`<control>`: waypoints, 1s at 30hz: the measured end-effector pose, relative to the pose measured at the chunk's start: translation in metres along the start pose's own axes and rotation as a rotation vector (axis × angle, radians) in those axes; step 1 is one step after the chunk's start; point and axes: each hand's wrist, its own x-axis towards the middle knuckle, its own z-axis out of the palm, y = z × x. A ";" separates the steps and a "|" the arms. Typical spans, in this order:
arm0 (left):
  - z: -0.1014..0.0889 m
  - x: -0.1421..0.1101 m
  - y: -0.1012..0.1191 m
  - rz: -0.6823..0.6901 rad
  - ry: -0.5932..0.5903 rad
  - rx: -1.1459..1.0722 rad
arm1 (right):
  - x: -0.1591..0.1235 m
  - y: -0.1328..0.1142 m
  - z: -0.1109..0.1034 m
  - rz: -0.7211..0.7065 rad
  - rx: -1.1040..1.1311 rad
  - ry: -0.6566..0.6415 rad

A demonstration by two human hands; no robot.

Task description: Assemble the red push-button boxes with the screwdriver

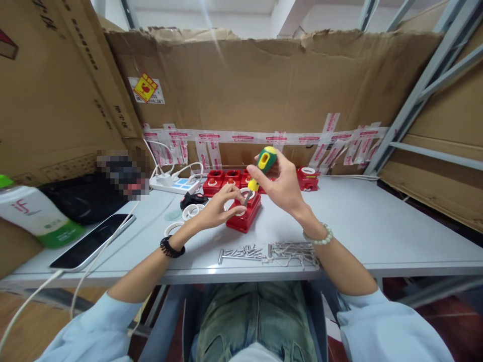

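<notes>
A screwdriver [266, 159] with a green and yellow handle is gripped in my right hand [284, 183]. It tilts down to the left, and its metal tip reaches the top of a glossy red box [245, 219] standing on the table. My left hand [222, 205] is closed over the left side of that box, thumb and fingertips close to the screwdriver tip. White round rings show on the box top, partly covered by my fingers. Whether a screw sits under the tip is hidden. Several loose screws [245, 251] lie at the table's front edge, before the box.
Several red boxes [213, 183] line the back, with another red box [308, 179] to the right. White rings [192, 211] and a black object [193, 200] lie left. Farther left are a power strip [177, 184], a phone [94, 241] with its cable, and a bottle [35, 211]. Cardboard [256, 85] walls the back.
</notes>
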 end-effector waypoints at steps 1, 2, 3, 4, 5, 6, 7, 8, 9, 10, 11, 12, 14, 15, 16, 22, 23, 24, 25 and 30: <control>-0.004 0.000 0.001 -0.028 0.027 -0.026 | 0.001 0.000 -0.002 -0.010 0.012 0.048; -0.009 -0.001 0.003 -0.067 0.044 -0.045 | 0.002 0.000 -0.003 -0.018 0.020 0.093; -0.013 -0.003 0.006 -0.113 0.046 -0.054 | 0.003 0.001 -0.004 -0.022 0.025 0.126; -0.017 -0.005 0.009 -0.160 0.030 -0.057 | 0.003 0.002 -0.005 -0.026 0.027 0.149; -0.019 -0.008 0.013 -0.193 -0.005 -0.054 | 0.004 0.003 -0.005 -0.028 0.024 0.159; -0.020 -0.012 0.018 -0.210 -0.060 -0.049 | 0.004 0.003 -0.005 -0.028 0.017 0.159; -0.019 -0.016 0.023 -0.206 -0.125 -0.042 | 0.003 0.004 -0.005 -0.026 0.007 0.149; -0.017 -0.019 0.028 -0.189 -0.195 -0.031 | 0.003 0.004 -0.004 -0.025 -0.002 0.133; -0.013 -0.022 0.032 -0.169 -0.264 -0.012 | 0.002 0.004 -0.004 -0.023 -0.009 0.116; -0.009 -0.025 0.036 -0.154 -0.328 0.009 | 0.002 0.004 -0.003 -0.022 -0.013 0.100; -0.004 -0.026 0.040 -0.142 -0.384 0.028 | 0.001 0.004 -0.003 -0.022 -0.017 0.088; 0.000 -0.027 0.043 -0.136 -0.431 0.047 | 0.001 0.003 -0.003 -0.023 -0.022 0.079; 0.007 -0.027 0.046 -0.129 -0.494 0.067 | 0.001 0.003 -0.002 -0.024 -0.037 0.073; 0.009 -0.027 0.047 -0.128 -0.515 0.069 | 0.001 0.003 -0.002 -0.023 -0.043 0.070; 0.010 -0.027 0.047 -0.131 -0.529 0.066 | 0.001 0.003 -0.002 -0.021 -0.045 0.067; 0.007 -0.026 0.048 -0.118 -0.509 0.040 | 0.001 0.003 -0.002 -0.013 -0.045 0.053; 0.004 -0.026 0.047 -0.104 -0.471 0.034 | 0.001 0.003 -0.002 -0.014 -0.047 0.052; 0.000 -0.025 0.046 -0.092 -0.413 0.029 | 0.001 0.004 -0.002 -0.017 -0.049 0.053; -0.003 -0.024 0.043 -0.082 -0.335 0.032 | 0.001 0.004 -0.002 -0.022 -0.050 0.054; -0.019 -0.021 0.010 -0.131 -0.037 0.142 | -0.002 0.009 0.004 -0.039 -0.050 0.081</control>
